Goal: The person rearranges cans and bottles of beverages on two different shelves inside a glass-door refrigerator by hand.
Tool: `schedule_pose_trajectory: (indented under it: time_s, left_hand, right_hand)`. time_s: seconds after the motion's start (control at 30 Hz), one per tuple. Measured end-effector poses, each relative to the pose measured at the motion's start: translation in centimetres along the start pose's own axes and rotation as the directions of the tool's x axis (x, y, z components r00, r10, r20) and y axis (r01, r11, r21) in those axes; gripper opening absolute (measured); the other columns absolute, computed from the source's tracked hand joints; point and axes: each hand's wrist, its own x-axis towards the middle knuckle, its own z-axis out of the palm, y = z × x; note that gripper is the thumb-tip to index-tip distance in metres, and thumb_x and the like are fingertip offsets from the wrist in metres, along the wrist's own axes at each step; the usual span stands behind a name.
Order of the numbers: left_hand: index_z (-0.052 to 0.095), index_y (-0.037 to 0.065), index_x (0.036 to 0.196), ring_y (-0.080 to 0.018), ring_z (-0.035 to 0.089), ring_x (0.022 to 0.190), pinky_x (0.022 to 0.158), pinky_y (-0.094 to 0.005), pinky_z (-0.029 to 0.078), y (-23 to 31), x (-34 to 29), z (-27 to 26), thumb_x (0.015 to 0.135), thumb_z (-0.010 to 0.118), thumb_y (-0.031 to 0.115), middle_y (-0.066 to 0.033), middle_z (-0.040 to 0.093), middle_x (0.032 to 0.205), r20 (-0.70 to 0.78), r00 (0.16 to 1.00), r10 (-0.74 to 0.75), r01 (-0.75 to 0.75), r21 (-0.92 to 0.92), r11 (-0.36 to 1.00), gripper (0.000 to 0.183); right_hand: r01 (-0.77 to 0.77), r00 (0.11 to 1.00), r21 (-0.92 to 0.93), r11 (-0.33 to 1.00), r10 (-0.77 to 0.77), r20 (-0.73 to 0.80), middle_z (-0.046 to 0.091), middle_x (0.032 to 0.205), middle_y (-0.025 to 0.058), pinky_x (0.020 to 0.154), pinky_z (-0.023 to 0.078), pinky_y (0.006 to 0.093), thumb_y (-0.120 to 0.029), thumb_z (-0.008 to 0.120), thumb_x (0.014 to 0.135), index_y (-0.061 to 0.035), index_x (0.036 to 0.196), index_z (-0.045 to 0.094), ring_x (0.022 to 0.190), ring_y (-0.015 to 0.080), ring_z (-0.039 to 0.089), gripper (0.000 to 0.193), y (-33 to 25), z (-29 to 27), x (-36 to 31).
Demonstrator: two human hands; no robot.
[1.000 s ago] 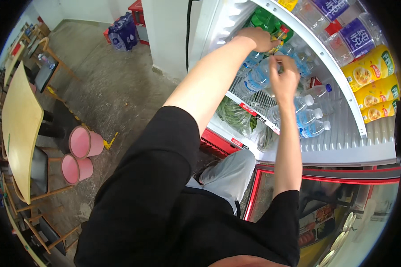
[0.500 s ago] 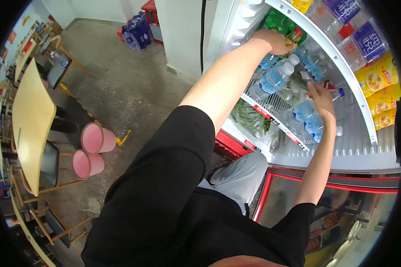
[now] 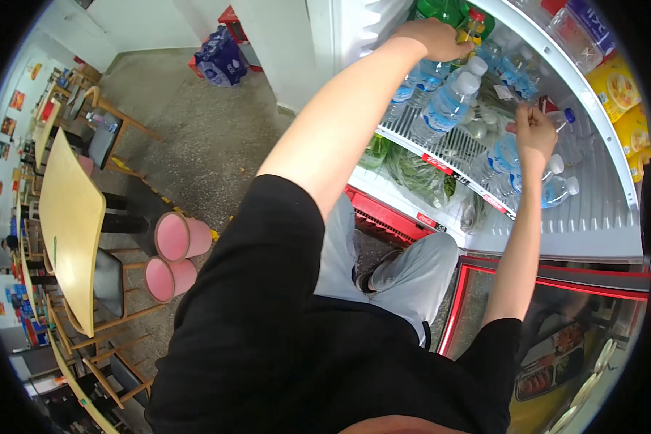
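My left hand reaches into the upper left of an opened refrigerator. Its fingers are curled at a small red-capped bottle with a yellow label, beside green bottles. Just below stand clear water bottles with blue labels. Farther right, my right hand has its fingers drawn together; what they hold, if anything, is hidden. A blue-capped clear bottle is right beside it, and bagged green vegetables lie to its left. More clear bottles lie under the right wrist.
Leafy greens fill the compartment below the wire shelf. Yellow packets stand along the right, outside the fridge wall. The red-framed door hangs open below my right arm. Pink bins and a wooden table are at left.
The view has shifted, so the shelf sits higher in it. My right hand's fingers have drawn in closer together. My left hand remains at the red-capped bottle.
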Motion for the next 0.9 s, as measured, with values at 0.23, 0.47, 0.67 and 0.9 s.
schedule_pose_trajectory:
  time_s: [0.23,0.47,0.67,0.9]
  left_hand:
    - [0.071,0.011,0.123,-0.0334,0.065,0.116,0.102,-0.0449,0.049,-0.1,0.0,0.1,0.092,0.042,0.066,-0.0171,0.067,0.125,-0.008,0.999,-0.048,0.048,-0.005,0.999,0.069]
    - [0.073,-0.001,0.108,-0.0428,0.066,0.104,0.093,-0.0476,0.050,0.7,-1.5,-2.0,0.095,0.036,0.067,-0.0276,0.069,0.110,0.016,0.995,0.101,-0.098,-0.115,0.988,0.078]
    - [0.073,-0.001,0.105,-0.0425,0.066,0.103,0.092,-0.0479,0.050,0.9,-1.9,-2.3,0.095,0.038,0.065,-0.0272,0.069,0.108,0.055,0.994,0.091,-0.083,-0.137,0.987,0.076]
    - [0.073,0.000,0.105,-0.0416,0.066,0.104,0.092,-0.0478,0.050,0.6,-1.4,-1.5,0.095,0.040,0.063,-0.0268,0.069,0.108,0.024,0.995,0.097,-0.094,-0.117,0.989,0.072]
  right_hand:
    - [0.047,0.970,0.055,0.997,-0.033,-0.242,0.068,0.056,0.0034,0.066,0.050,0.0285,-0.033,0.063,0.094,-0.0045,0.074,0.069,0.055,0.0120,0.064,0.036,-1.8,0.3,-1.6]
    - [0.036,0.978,0.065,0.997,-0.022,-0.208,0.067,0.056,0.0040,0.066,0.051,0.0292,-0.034,0.063,0.094,-0.0054,0.077,0.072,0.055,0.0129,0.065,0.035,-2.1,1.0,-1.2]
    - [0.026,0.994,0.120,0.992,-0.013,-0.112,0.068,0.056,0.0043,0.069,0.053,0.0288,-0.035,0.064,0.093,-0.0051,0.073,0.069,0.057,0.0132,0.068,0.036,-2.9,1.9,-0.6]
    - [0.044,0.990,0.105,0.993,-0.029,-0.140,0.068,0.057,0.0053,0.068,0.053,0.0297,-0.038,0.064,0.093,-0.0058,0.071,0.069,0.057,0.0153,0.069,0.039,-3.8,2.1,-1.2]
